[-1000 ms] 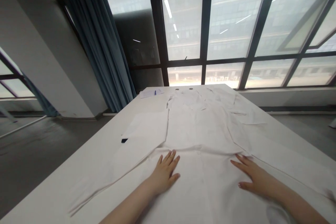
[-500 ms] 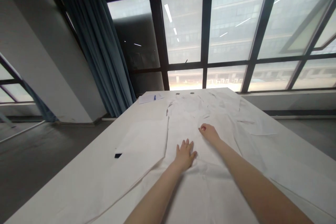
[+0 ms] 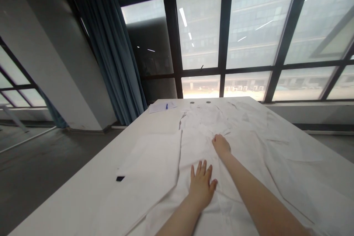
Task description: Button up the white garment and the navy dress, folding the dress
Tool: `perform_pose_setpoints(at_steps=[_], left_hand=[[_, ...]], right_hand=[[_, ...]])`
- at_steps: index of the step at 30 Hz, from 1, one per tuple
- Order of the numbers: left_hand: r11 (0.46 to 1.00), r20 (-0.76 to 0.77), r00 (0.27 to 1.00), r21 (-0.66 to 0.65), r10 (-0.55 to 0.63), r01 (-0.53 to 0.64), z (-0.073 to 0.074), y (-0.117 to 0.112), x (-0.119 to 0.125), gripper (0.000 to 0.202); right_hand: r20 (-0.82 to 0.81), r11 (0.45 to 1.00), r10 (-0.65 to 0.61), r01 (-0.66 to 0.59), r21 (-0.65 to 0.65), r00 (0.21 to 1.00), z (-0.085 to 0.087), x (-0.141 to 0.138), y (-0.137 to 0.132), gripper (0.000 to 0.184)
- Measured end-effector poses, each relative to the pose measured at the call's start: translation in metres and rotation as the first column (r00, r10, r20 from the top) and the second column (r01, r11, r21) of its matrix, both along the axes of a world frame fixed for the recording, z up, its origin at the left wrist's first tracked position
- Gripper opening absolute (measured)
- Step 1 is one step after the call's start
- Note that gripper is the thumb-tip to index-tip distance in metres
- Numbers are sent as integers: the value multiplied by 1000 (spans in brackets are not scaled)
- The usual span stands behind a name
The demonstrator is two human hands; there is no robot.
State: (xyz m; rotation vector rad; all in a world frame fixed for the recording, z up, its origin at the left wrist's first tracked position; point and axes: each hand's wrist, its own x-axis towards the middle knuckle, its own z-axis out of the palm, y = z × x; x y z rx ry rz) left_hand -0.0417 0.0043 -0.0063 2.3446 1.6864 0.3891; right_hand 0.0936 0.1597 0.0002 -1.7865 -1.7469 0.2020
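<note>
A white cloth garment point(image 3: 197, 143) lies spread over the white table, with creases along its middle and a long flap out to the left. My left hand point(image 3: 201, 186) rests flat on its near part, fingers spread. Farther up, my right hand point(image 3: 221, 145) is closed, its fingers curled down against the cloth close to some creases point(image 3: 226, 133). The fingertips are hidden, so whether cloth is pinched in them cannot be seen.
On the table's far left corner are white papers point(image 3: 156, 108) with a blue pen point(image 3: 166, 106). Two small grey discs lie by the far edge, one a round disc point(image 3: 208, 102). A black patch point(image 3: 120, 179) shows at left. Beyond stand a blue curtain point(image 3: 113, 55) and windows.
My right hand has moved slightly farther up the garment, nearer the creases. My left hand has come a little closer to me, fingers still spread. The view has shifted slightly.
</note>
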Motion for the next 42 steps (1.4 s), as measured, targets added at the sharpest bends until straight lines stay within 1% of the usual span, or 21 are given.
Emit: perform_pose_setpoints(at_steps=[3,6,8,10,12,14,16,17,19,20,22,25,27,29,31,33,35,37,39,40,42], left_hand=[[1000,10,1000,13,1,-1,0,-2,1,50],[999,54,998,44,11,-13,-2,-4,1,46],[996,142,989,78,29,-40,1,-5,1,42],[990,284,958,121,42,-79,9,-6,1,35],[975,444,895,182,33,-126,23,-9,1,28],[956,581,814,236,4,-174,41,-14,5,23],[950,687,726,229,-4,-212,54,-21,12,20],[955,728,685,199,6,-220,58,-26,17,20],[966,786,617,122,47,-229,57,-38,27,24],[968,802,592,86,73,-236,52,-44,31,27],[966,815,566,35,121,-257,39,-57,37,29],[964,805,574,7,152,-265,21,-71,38,25],[971,791,599,28,125,-239,16,-76,35,22],[977,766,639,81,65,-197,16,-77,31,22],[977,727,686,137,14,-165,20,-77,28,22],[973,687,726,172,-6,-155,24,-76,25,24],[972,663,748,187,-15,-146,26,-74,24,25],[976,665,747,172,-15,-134,27,-72,24,25],[984,692,722,126,4,-126,25,-69,25,24],[988,710,704,99,16,-123,25,-68,26,24],[992,739,673,60,32,-114,24,-67,27,24]], right_hand=[[-64,998,29,-25,55,998,10,5,-5,18],[-139,991,83,-67,116,987,25,13,-19,21],[-175,986,114,-90,137,978,35,18,-35,24],[-217,983,134,-103,150,967,42,22,-57,25],[-294,980,155,-107,170,943,47,24,-83,26],[-398,974,187,-118,193,898,49,23,-111,25],[-488,969,221,-133,209,844,48,21,-139,24],[-520,966,235,-141,214,821,46,19,-153,24],[-566,963,257,-157,220,783,40,15,-179,24],[-583,962,264,-164,219,769,36,13,-190,24],[-612,962,268,-171,213,744,27,10,-209,23],[-647,959,283,-199,201,708,16,5,-227,19],[-646,950,313,-233,209,696,13,3,-232,19],[-627,941,338,-254,223,702,13,3,-233,23],[-602,938,347,-257,233,719,14,6,-232,25],[-584,935,354,-265,235,731,15,9,-230,26],[-579,933,359,-277,229,732,15,12,-228,27],[-598,936,352,-282,212,720,15,13,-227,28],[-648,940,338,-281,194,683,14,13,-225,29],[-682,940,333,-285,186,651,12,12,-224,30],[-767,937,324,-303,176,555,10,11,-222,32]])
